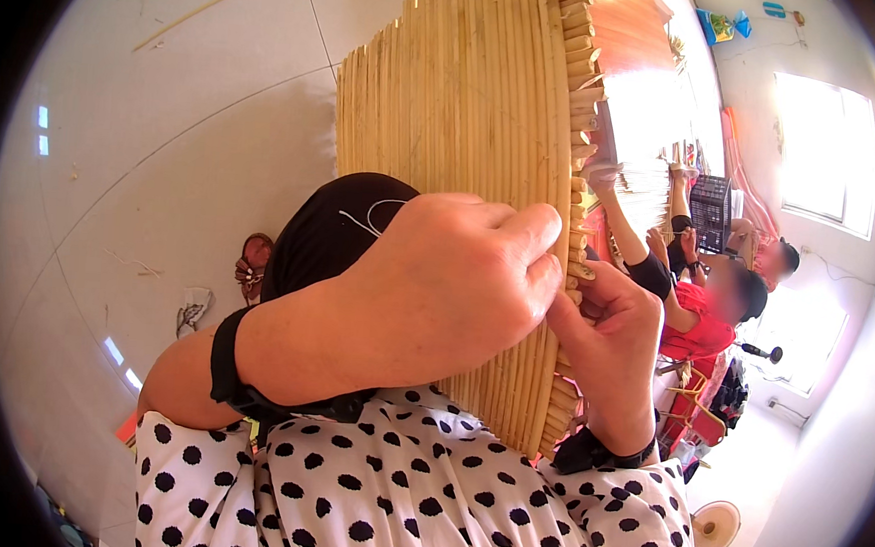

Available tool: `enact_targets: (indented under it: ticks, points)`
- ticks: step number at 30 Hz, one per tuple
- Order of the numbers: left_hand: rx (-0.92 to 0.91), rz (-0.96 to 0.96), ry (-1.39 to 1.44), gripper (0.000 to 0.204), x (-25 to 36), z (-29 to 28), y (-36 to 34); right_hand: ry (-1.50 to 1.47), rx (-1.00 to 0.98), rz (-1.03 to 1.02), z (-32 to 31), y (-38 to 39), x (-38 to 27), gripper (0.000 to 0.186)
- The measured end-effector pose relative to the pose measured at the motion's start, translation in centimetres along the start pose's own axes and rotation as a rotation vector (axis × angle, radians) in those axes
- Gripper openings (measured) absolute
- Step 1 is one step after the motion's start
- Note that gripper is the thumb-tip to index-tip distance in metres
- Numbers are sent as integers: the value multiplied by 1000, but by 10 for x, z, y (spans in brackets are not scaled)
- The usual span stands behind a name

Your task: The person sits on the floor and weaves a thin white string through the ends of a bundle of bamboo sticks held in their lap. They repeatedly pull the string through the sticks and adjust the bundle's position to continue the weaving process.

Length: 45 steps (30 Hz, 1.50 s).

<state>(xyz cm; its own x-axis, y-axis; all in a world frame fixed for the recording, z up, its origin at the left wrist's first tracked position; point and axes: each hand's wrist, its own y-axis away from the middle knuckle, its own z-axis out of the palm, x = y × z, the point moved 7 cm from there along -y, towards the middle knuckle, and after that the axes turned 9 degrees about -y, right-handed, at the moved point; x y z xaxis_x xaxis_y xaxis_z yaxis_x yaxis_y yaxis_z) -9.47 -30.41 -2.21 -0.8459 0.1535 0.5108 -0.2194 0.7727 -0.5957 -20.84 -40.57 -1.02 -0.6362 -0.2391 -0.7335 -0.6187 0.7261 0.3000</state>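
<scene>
A stiff mat of pale yellow reed stalks (458, 104), laid tightly side by side, leans across my lap and runs up and away from me. Along its right side a long edge stalk (558, 131) meets a row of short cut reed ends (581, 82). My left hand (457, 275) lies over the mat with curled fingers pinched at this edge. Just right of it, my right hand (610, 324) closes thumb and fingers around the edge by the cut ends. The two hands' fingertips nearly meet, and what lies exactly between them is hidden.
My knee in black cloth (341, 212) is under the mat's left side. Loose stalk bits (198, 13) lie on the pale tiled floor (195, 148). To the right, a person in a red shirt (700, 320) sits near a black crate (710, 210) and bundled stalks.
</scene>
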Motion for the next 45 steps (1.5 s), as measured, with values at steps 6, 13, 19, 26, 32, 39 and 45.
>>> enact_targets:
  ticks: [6, 13, 19, 26, 32, 39, 45]
  points:
    - [-7, 25, 15, 9, 1, 5, 0, 175, 9, -72, 3, 0, -5, 21]
    - [-104, -44, -45, 8, -9, -3, 6, 88, -6, -183, 10, -2, -6, 25]
    - [-253, -190, 10, 8, -15, -34, 15, 171, -30, -273, 14, 3, -21, 22]
    - [-400, -346, -9, 9, -13, -45, 21, 11, -62, -235, 22, 7, -23, 26]
    - [-443, -296, -26, 11, -8, -44, 17, -12, -36, -292, 25, 11, -17, 19]
    - [-454, -290, -85, 13, -8, -43, 20, -129, -21, -371, 28, 12, -11, 21]
    - [-436, -246, -120, 14, -6, -47, 24, -354, -69, -466, 24, 21, -3, 38]
